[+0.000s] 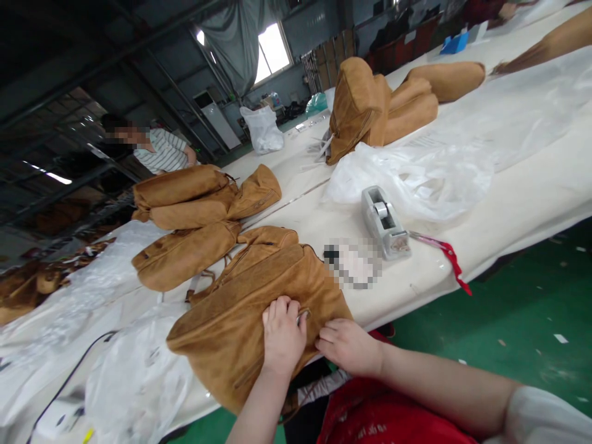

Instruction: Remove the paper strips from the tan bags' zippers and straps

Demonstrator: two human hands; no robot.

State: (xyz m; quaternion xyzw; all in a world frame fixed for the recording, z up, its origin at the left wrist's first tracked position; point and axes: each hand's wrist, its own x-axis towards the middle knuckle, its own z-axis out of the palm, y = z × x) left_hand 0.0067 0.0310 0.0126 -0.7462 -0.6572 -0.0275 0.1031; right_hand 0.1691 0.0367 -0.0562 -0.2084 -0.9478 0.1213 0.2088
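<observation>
A person's two hands work over a tan bag (231,324) at the near edge of a white-covered bench (428,290), the bag's lower part jutting past that edge. The left hand (284,330) lies on the front panel, its fingers close together and bent, beside a small metal piece (303,317) too small to name. The right hand (346,345) presses curled fingers to the bag near the bench edge; its fingertips are partly hidden, and whether either hand grips anything cannot be told.

Between the bag and a gray tape dispenser (393,237) lies an object (blurred into pixels, and unreadable). Scissors (423,238) with a red strip (456,268) point from the dispenser toward the near edge. At the lower left, clear plastic (139,376) partly covers a white device (58,419), cut off by the frame.

Across the bench, at the far edge, a person in a striped shirt (167,151) stands half hidden behind more tan bags (185,194). Near the upper right corner, a tan piece (550,43) runs out of view.
</observation>
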